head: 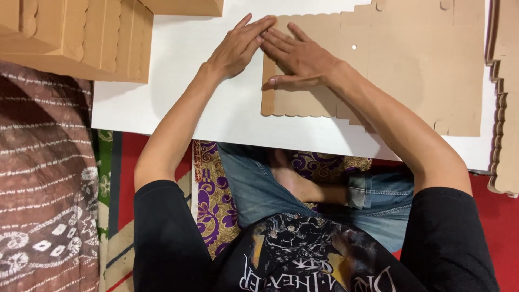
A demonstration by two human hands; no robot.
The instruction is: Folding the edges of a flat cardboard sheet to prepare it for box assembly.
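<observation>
A white board (162, 103) lies across the floor as a low work surface, with a red patterned rug (500, 227) and a purple-and-gold cloth (213, 200) showing beneath its near edge and a brown batik fabric (43, 178) off to the left. The person sits at the board in blue jeans (259, 184) and a black printed shirt, one bare foot (300, 186) tucked under.

On the board rests a flat die-cut cardboard sheet (421, 70), brown, with a scalloped edge and a small round hole. Its left panel is folded over, and both hands press along that fold. The right hand (300, 57) lies flat and open on the folded flap, fingers spread and pointing toward the upper left, thumb stretched along the flap's lower part. The left hand (238, 46) is also open and flat, palm down, its fingertips meeting the right hand's fingertips at the flap's upper left corner, while its heel rests on the white board just beside the cardboard. Neither hand grips anything.

A stack of folded cardboard boxes (81, 38) with scalloped edges sits at the upper left, well apart from the hands. More scalloped cardboard pieces (505, 108) lie along the right edge.
</observation>
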